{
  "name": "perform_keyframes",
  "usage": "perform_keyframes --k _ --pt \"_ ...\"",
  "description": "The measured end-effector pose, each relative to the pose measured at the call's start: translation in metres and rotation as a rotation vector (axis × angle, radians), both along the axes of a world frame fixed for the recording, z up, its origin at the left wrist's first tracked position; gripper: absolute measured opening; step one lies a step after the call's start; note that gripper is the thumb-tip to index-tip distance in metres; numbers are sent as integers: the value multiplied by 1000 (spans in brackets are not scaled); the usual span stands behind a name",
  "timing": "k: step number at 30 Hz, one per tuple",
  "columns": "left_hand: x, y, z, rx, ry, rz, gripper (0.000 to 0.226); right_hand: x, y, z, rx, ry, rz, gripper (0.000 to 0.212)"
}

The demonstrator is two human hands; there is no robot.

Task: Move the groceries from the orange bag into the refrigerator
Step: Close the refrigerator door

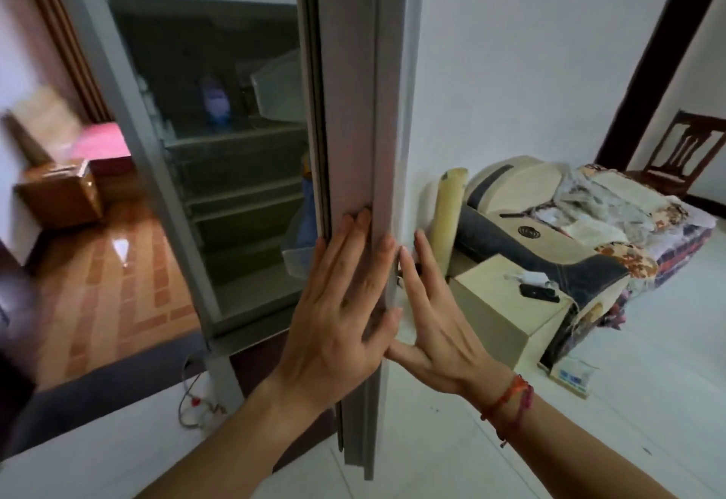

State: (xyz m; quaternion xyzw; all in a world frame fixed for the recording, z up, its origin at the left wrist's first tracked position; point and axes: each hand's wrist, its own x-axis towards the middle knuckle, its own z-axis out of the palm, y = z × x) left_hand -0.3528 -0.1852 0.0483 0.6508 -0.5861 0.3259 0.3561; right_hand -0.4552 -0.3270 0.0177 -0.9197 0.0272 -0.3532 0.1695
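The grey refrigerator stands open at the left, with pale shelves and a small bluish packet on an upper shelf. Its door stands edge-on in the middle of the view. My left hand lies flat with straight fingers on the door's edge. My right hand touches the door's outer face with straight fingers, just right of the left hand. A clear door bin shows low on the door's inner side. The orange bag is not in view.
A massage chair draped with patterned cloth and a cream box stand at the right. A wooden chair is far right. A cord lies on the white tile floor under the refrigerator. A wooden box sits at left.
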Motion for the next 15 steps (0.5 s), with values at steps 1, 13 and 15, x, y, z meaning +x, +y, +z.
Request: perform_keyframes --k 1,13,15 --pt "4 8 -1 3 29 15 89 8 4 1 -15 0 10 96" --pt "92 78 -1 -104 436 178 86 142 30 31 -78 23 -3 77" --pt "109 82 -2 -148 499 209 84 164 34 37 -108 43 -27 74"
